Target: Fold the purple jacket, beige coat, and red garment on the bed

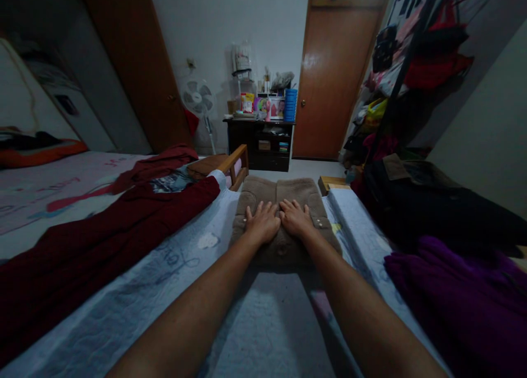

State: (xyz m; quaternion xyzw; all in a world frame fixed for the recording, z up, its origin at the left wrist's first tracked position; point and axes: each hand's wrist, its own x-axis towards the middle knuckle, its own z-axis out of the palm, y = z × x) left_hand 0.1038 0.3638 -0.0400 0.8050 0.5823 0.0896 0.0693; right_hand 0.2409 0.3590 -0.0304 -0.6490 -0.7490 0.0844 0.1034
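Observation:
A brown garment (284,189), folded into a thick, roughly square bundle, lies in front of me on a bed with a pale blue sheet (272,317). Small pale buttons or studs show near its left and right sides, and a seam runs down its middle. My left hand (262,223) rests on the left half of the garment, fingers spread. Beside it, my right hand (295,218) lies on the right half with its fingers spread too. The thumbs are close together near the middle. Both palms face down, and neither hand grips the cloth.
Dark red cloth (123,224) stretches along the bed's left side. At the right lie a purple cloth (448,279) and a dark pile of clothes (428,197). Beyond the bed stand a white fan (198,97), a black cabinet (257,156) and a wooden door (333,82).

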